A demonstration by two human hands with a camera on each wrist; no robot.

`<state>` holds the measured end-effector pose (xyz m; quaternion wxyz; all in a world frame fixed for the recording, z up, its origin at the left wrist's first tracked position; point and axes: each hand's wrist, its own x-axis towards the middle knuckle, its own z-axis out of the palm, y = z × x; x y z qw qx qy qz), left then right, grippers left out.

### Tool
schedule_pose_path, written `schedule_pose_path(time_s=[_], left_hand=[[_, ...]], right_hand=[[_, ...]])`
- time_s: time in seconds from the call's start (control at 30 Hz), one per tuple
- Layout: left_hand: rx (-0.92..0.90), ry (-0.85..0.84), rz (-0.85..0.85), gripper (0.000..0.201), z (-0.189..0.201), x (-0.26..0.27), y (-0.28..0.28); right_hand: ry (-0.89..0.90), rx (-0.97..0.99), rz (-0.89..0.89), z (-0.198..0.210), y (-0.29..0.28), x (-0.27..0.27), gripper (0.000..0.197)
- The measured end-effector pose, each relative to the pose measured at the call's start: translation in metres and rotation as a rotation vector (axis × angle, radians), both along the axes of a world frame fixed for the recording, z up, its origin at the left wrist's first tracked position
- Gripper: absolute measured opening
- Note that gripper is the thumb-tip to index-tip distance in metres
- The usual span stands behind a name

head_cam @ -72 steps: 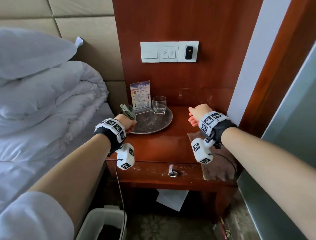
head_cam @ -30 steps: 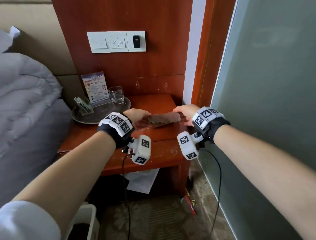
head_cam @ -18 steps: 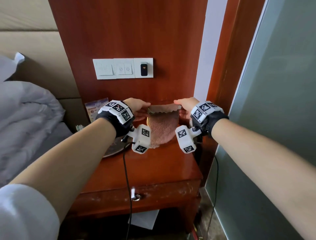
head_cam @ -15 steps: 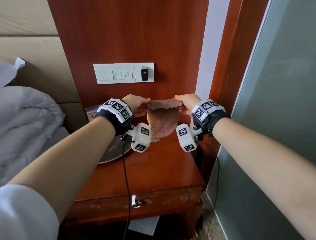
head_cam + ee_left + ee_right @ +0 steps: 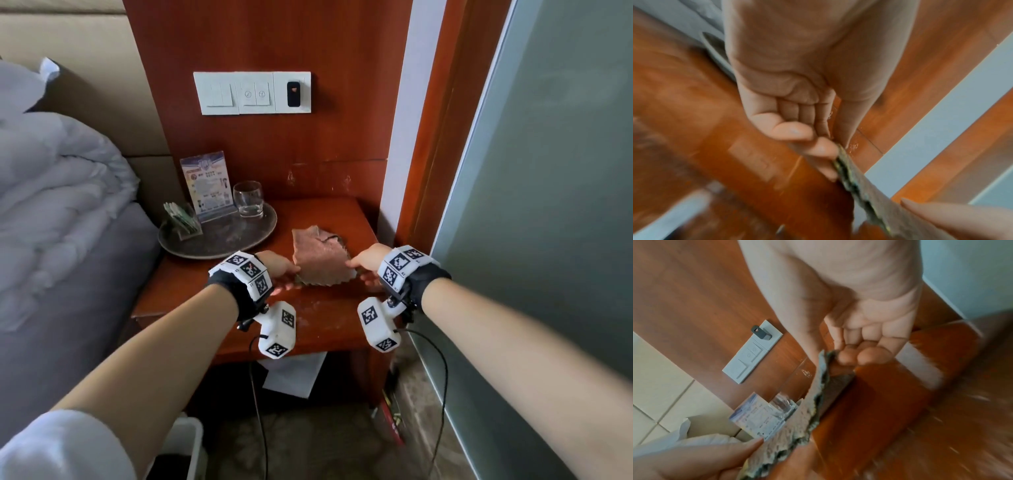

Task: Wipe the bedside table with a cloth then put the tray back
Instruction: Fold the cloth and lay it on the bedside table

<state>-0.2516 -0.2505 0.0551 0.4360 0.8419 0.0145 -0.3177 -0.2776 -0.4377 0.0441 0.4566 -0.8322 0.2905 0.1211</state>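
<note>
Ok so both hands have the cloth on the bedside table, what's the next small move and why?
Probably lift the tray off first: it sits on the bedside table loaded with a glass, covering the left half, while both hands pinch the cloth.

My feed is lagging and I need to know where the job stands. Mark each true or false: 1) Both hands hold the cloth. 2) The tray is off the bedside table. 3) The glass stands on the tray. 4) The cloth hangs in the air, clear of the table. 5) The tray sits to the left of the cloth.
1) True: the left hand and the right hand each pinch a near corner of the cloth.
2) False: the tray rests on the bedside table.
3) True: the glass stands at the tray's back.
4) False: the cloth lies on the tabletop.
5) True.
</note>
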Motion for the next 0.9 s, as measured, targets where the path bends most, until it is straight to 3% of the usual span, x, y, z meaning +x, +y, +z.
schedule_pose_path(time_s=[0.23, 0.33, 0.47, 0.6, 0.73, 0.9], left_hand=[[0.059, -0.099, 0.007, 0.029, -0.024, -0.056, 0.019], [0.018, -0.126, 0.058, 0.029, -0.034, -0.061, 0.025], [-0.034, -0.088, 0.057, 0.03, -0.042, -0.055, 0.026], [-0.116, 0.021, 0.059, 0.022, -0.048, -0.046, 0.029], [-0.16, 0.108, 0.01, 0.018, -0.058, -0.034, 0.037], [-0.184, 0.14, -0.035, 0.02, -0.066, -0.029, 0.043]], right_hand=[[-0.046, -0.09, 0.032, -0.033, 0.015, -0.049, 0.03], [-0.09, -0.26, 0.082, -0.039, 0.021, -0.053, 0.03], [-0.284, -0.581, 0.201, -0.037, 0.023, -0.048, 0.021], [-0.442, -0.587, 0.449, -0.033, 0.023, -0.026, 0.031], [-0.337, -0.634, 0.619, -0.037, 0.025, 0.011, 0.039], [-0.197, -0.795, 0.677, -0.031, 0.02, 0.034, 0.043]])
